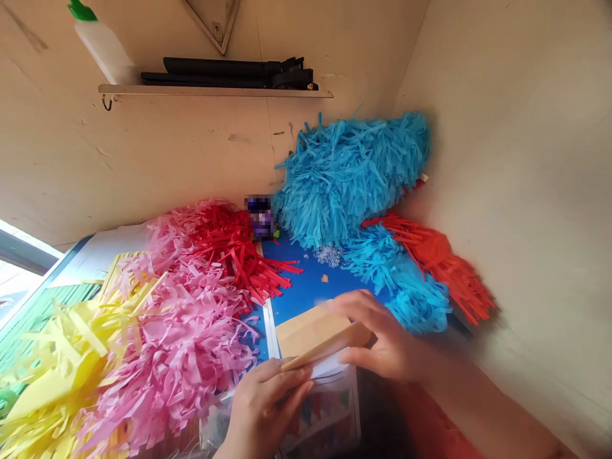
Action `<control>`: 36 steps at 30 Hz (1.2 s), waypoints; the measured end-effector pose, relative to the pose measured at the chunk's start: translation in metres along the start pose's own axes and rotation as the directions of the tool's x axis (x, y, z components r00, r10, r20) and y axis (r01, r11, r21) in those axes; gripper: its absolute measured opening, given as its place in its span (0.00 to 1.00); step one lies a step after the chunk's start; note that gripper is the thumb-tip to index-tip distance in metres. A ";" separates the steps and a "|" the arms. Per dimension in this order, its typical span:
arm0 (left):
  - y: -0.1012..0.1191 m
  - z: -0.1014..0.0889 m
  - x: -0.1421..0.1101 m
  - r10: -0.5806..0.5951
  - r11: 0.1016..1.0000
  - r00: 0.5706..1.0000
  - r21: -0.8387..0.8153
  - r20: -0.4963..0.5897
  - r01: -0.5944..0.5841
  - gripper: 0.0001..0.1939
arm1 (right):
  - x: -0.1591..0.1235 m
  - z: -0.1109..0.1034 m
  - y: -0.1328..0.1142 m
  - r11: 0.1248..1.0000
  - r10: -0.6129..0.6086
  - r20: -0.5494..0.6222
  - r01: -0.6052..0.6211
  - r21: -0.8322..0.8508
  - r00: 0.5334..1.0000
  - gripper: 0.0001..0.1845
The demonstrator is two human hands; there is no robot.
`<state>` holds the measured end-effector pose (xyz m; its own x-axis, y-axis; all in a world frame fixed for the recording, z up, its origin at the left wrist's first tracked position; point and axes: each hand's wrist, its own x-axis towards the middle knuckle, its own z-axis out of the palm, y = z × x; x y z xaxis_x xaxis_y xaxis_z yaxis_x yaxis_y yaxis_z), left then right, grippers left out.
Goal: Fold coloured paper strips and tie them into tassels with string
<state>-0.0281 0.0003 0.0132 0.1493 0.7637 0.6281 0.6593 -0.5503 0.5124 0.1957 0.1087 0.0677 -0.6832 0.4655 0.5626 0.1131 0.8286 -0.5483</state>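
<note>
Both my hands are low in the head view, around a flat wooden strip (327,346) that lies on a tan board (308,329). My left hand (262,408) grips the strip's lower left end, and my right hand (377,338) holds its upper right end, with fingers spread over the board. Under them lies a white sheet or clear packet printed with coloured triangles (320,408). Its lower part runs out of the picture. Pink fringed paper (176,344) presses close on my left hand's side.
Piles of yellow (62,376), red (234,255), blue (349,178) and orange (444,268) fringed paper surround a blue mat (306,280). A blurred object (261,217) stands behind it. Walls close the back and right. A shelf (215,91) holds a glue bottle (105,51) and black items (234,74).
</note>
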 end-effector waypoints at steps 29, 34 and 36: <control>0.007 -0.009 -0.004 0.071 0.995 0.997 0.074 0.036 -0.073 0.07 | -0.064 0.066 -0.013 0.774 0.478 -0.049 -0.394 0.496 0.877 0.51; 0.004 -0.018 -0.006 0.112 0.991 0.989 0.060 0.099 -0.119 0.10 | -0.063 0.063 -0.009 0.709 0.510 -0.051 -0.386 0.590 0.859 0.52; 0.002 -0.019 -0.009 0.112 0.992 0.989 0.046 0.099 -0.117 0.10 | -0.063 0.063 -0.009 0.718 0.497 -0.056 -0.375 0.587 0.866 0.51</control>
<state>-0.0421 -0.0139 0.0200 0.2943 0.7272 0.6201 0.6708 -0.6194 0.4079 0.1926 0.0522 -0.0014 -0.4949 0.8325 0.2491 -0.0860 0.2383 -0.9674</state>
